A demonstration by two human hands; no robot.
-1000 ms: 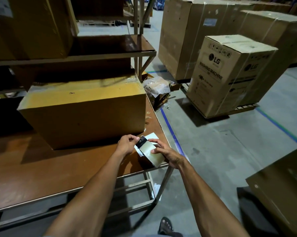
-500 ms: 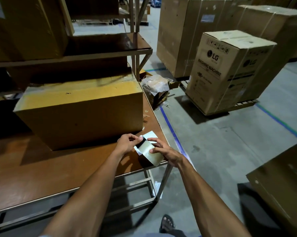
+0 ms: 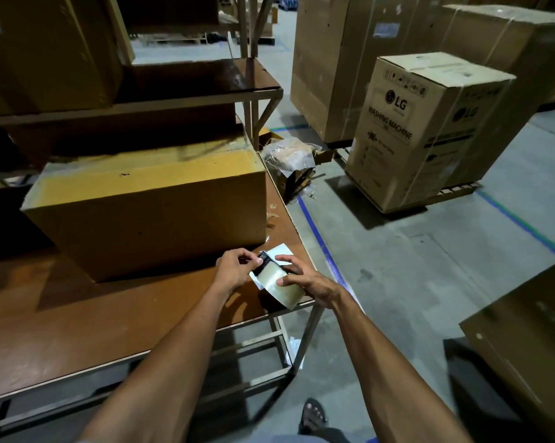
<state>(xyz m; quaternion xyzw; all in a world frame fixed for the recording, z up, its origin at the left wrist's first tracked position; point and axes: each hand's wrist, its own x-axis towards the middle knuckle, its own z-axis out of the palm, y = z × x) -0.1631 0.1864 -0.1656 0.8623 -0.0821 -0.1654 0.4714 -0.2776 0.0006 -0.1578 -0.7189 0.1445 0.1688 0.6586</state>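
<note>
Clear tape roll (image 3: 284, 294) over table (image 3: 110, 314) corner

Small change only: R hand (image 3: 305, 279) edged a bit twd L hand (image 3: 236, 266), both on tape roll (image 3: 281, 287). Cam drifted slightly, so roll + hands sit a touch higher in view. Foot (image 3: 313, 414) shows more at bottom.

The right hand (image 3: 305, 281) covered the far side of the tape roll (image 3: 277, 284); the paper (image 3: 282, 251) beneath was mostly hidden. The carton (image 3: 525, 353) at lower right was cut off by the frame edge.
</note>
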